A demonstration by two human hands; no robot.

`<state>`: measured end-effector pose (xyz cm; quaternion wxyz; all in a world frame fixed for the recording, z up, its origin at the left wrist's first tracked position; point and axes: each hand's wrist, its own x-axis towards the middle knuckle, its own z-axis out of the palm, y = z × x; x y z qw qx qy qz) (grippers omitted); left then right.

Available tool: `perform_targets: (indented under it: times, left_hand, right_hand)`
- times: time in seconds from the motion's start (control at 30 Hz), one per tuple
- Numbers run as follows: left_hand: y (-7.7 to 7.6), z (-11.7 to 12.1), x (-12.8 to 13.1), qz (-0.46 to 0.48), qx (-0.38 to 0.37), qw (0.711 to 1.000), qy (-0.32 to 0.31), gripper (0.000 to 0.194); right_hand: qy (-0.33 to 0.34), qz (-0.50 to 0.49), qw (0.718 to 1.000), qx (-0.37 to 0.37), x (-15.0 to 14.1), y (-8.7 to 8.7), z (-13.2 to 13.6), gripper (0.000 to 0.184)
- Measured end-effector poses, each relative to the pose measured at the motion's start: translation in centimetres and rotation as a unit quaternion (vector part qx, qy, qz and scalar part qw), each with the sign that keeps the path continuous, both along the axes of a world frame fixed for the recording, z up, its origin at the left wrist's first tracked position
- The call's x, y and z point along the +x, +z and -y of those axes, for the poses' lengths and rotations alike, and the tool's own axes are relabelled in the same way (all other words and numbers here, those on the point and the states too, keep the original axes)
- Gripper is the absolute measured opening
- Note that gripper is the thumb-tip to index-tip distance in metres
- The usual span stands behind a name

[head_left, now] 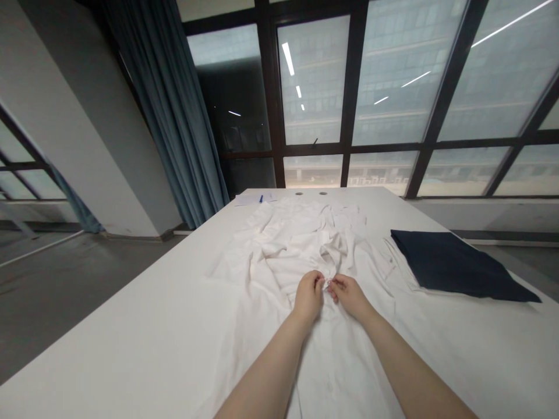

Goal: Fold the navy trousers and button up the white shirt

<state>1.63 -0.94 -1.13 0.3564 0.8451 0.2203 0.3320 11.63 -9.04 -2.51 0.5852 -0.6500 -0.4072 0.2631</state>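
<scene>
White shirt, crumpled, flat on white table; left hand and right hand closed, pinching its front edge. Folded navy cloth right of shirt.

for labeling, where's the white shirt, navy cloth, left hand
white shirt (279, 262), head view, front panel
navy cloth (449, 265), head view, top face
left hand (308, 295), head view, back of hand

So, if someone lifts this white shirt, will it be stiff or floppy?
The white shirt looks floppy: its many soft wrinkles suggest thin cloth that will probably sag when lifted. It is likely light for its size. Between the left hand and right hand it may bunch up.
</scene>
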Motion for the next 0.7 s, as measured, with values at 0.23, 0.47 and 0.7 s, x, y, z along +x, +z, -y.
perform_targets:
  times: [0.23,0.47,0.7]
  left_hand:
    - [-0.18,-0.11,0.0,0.031,-0.025,0.999,-0.034,0.019]
    - [0.0,-0.47,0.02,0.034,-0.01,0.997,-0.072,0.017]
    - [0.3,-0.18,-0.13,0.025,0.009,0.997,-0.072,0.015]
  right_hand:
    - [-0.025,-0.017,1.0,0.007,-0.08,-0.15,-0.05,0.024]
    - [-0.065,-0.032,0.997,0.02,-0.07,-0.55,-0.22,0.025]
    - [-0.062,-0.026,0.997,0.039,-0.43,-0.27,-0.13,0.023]
